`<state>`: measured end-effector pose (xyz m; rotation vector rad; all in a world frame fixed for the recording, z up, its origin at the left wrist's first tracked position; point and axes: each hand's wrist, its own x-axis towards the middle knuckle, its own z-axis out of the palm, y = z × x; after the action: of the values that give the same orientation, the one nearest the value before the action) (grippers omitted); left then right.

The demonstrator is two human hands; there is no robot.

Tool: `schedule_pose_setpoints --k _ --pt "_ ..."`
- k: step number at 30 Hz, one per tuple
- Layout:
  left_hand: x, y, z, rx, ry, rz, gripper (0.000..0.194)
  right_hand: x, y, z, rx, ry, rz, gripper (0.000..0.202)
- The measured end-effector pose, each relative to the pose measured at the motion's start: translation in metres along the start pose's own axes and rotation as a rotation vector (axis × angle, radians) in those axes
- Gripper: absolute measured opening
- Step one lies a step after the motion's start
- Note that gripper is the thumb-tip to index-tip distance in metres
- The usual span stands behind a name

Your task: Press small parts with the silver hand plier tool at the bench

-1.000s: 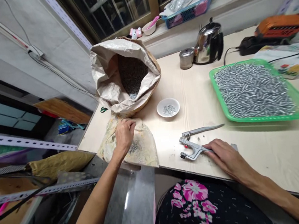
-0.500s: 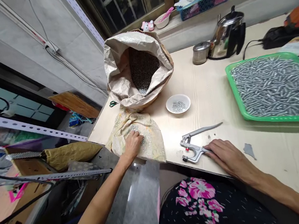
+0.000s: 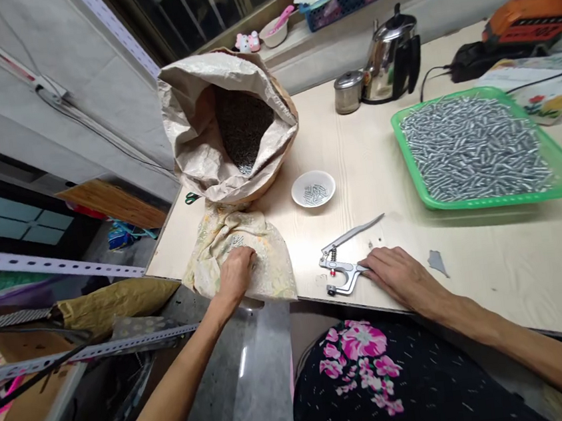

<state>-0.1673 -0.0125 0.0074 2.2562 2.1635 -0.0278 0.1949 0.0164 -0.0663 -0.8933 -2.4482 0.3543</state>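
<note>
My left hand point(image 3: 237, 273) is closed over the patterned cloth point(image 3: 273, 255) at the table's front left, beside a few small metal pieces point(image 3: 237, 241); what its fingers hold is hidden. My right hand point(image 3: 402, 277) has its fingers round the lower handle end of silver hand pliers point(image 3: 351, 275), which lie on the table with a spring and a red part. Behind them stands a white bowl point(image 3: 313, 189) with small metal pieces inside. An open sack point(image 3: 230, 108) of dark pieces sits behind the cloth.
A green tray point(image 3: 501, 200) heaped with metal pieces stands at the right. Behind it are a kettle point(image 3: 390, 58), a lidded metal jar point(image 3: 348, 92) and an orange device point(image 3: 532, 18). Green-handled scissors point(image 3: 192, 198) lie by the sack; a grey scrap point(image 3: 436, 262) lies right of my right hand.
The view has shifted to the right, so the table's things appear further left. My left hand has moved slightly nearer the front of the cloth. My right hand remains at the pliers.
</note>
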Motion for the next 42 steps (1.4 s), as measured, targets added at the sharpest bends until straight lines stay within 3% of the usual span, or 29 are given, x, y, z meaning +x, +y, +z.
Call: schedule_pose_setpoints --k 2,4,8,12,15,17,21,24,30,42 --pt "-0.002 0.018 0.002 -0.138 0.100 0.046 0.020 0.001 -0.001 -0.002 -0.058 -0.003 -0.020 0.021" --pt "-0.004 0.039 0.008 -0.174 0.118 0.147 0.020 0.002 -0.001 -0.003 -0.102 -0.002 -0.027 0.020" --pt "-0.007 0.070 0.023 -0.040 -0.036 0.299 0.021 0.004 0.001 -0.003 -0.122 0.020 0.009 0.019" --pt "-0.005 0.072 0.024 -0.038 -0.137 0.314 0.021 0.006 0.002 -0.004 -0.175 0.026 0.015 0.021" --pt "-0.004 0.070 0.021 -0.242 -0.098 0.232 0.019 0.006 -0.001 -0.008 -0.236 0.011 -0.016 0.025" --pt "-0.004 0.074 0.020 -0.505 -0.056 0.085 0.015 0.006 -0.003 -0.012 -0.247 0.009 -0.042 0.026" --pt "-0.007 0.103 0.022 -1.079 -0.150 -0.321 0.023 0.008 -0.007 -0.021 -0.231 0.002 -0.076 0.029" --pt "-0.012 0.125 0.028 -1.287 -0.182 -0.460 0.034 0.010 -0.008 -0.025 -0.260 -0.013 -0.091 0.031" --pt "-0.015 0.141 0.041 -1.329 -0.197 -0.498 0.037 0.012 -0.009 -0.025 -0.316 -0.003 -0.095 0.030" --pt "-0.014 0.147 0.038 -1.308 -0.242 -0.511 0.030 0.011 -0.009 -0.021 -0.260 0.006 -0.066 0.030"
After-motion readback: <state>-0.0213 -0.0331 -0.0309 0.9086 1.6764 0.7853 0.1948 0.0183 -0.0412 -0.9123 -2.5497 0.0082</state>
